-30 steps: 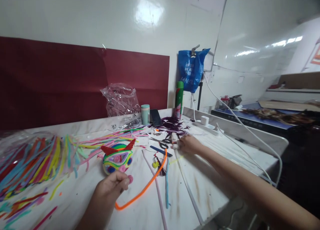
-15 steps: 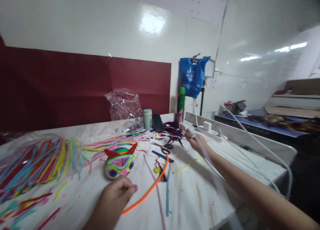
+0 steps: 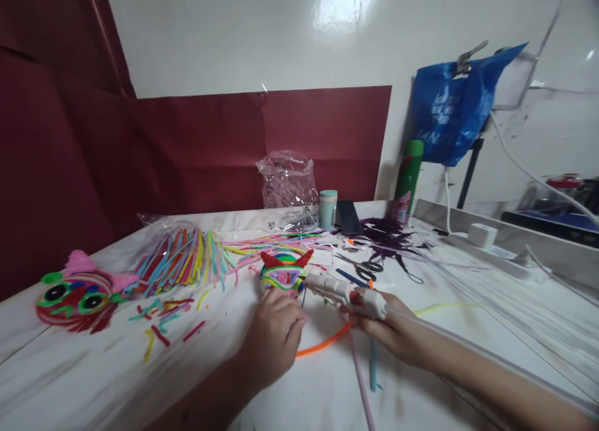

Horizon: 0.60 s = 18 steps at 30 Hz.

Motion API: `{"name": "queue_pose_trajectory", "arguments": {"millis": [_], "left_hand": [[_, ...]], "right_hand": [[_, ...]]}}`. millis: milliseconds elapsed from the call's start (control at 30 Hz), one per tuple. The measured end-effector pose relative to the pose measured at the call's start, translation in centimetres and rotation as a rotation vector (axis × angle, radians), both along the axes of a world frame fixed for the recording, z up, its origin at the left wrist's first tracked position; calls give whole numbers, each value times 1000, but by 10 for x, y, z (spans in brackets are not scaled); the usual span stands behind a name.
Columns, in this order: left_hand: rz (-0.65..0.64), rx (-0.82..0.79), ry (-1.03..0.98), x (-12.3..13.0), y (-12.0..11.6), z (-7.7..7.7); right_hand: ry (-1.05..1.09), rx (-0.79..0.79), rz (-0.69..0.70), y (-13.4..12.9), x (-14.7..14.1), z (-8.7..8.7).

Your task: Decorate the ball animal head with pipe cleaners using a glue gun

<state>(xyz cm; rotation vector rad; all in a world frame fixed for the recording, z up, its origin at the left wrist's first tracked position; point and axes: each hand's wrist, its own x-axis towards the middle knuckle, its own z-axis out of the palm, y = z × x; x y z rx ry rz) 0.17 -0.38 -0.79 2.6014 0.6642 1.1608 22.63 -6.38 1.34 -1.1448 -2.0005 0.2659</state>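
My right hand [image 3: 393, 331] is wrapped round a white hot glue gun [image 3: 344, 290] with a long clear glue stick in its back. The gun's nozzle points left, close to a round craft face [image 3: 283, 275] built of colourful pipe cleaners, with two red horns. Just in front of that face is my left hand [image 3: 276, 331], fingers curled and pinched; a bit of pink shows at its fingertips. It hides the face's lower part, and I cannot tell whether they touch. An orange pipe cleaner [image 3: 322, 345] runs under the gun beside lilac [image 3: 360, 381] and blue ones.
A finished-looking pink face [image 3: 75, 300] lies at left near cut scraps [image 3: 161, 336] and a pipe cleaner bundle [image 3: 178, 262]. Behind stand a cup [image 3: 328, 209] and phone [image 3: 347, 217]. Scissors [image 3: 367, 269], purple strips [image 3: 384, 234] and a power strip [image 3: 508, 262] are rightward.
The glue gun has come from the back right to the craft face in my right hand. My left hand has moved up against the face's front. The view has turned left.
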Motion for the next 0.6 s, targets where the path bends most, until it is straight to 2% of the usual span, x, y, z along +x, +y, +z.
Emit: {"name": "queue_pose_trajectory", "arguments": {"millis": [167, 233, 300, 367, 433, 500, 600], "left_hand": [[50, -119, -51, 2, -1, -1], [92, -253, -127, 4, -3, 0], [122, -474, -236, 6, -5, 1], [91, -688, -331, 8, -6, 4], [9, -832, -376, 9, -7, 6], [-37, -904, -391, 9, -8, 8], [-65, -912, -383, 8, -11, 10]], "right_hand": [[62, 16, -22, 12, -5, -11], [85, 2, -44, 14, -4, -17], [110, -28, -51, 14, -3, -21], [136, -51, -30, 12, -3, -24], [138, -40, -18, 11, -2, -24], [107, -6, -30, 11, -1, -24], [111, 15, -84, 15, 4, -23]]}}
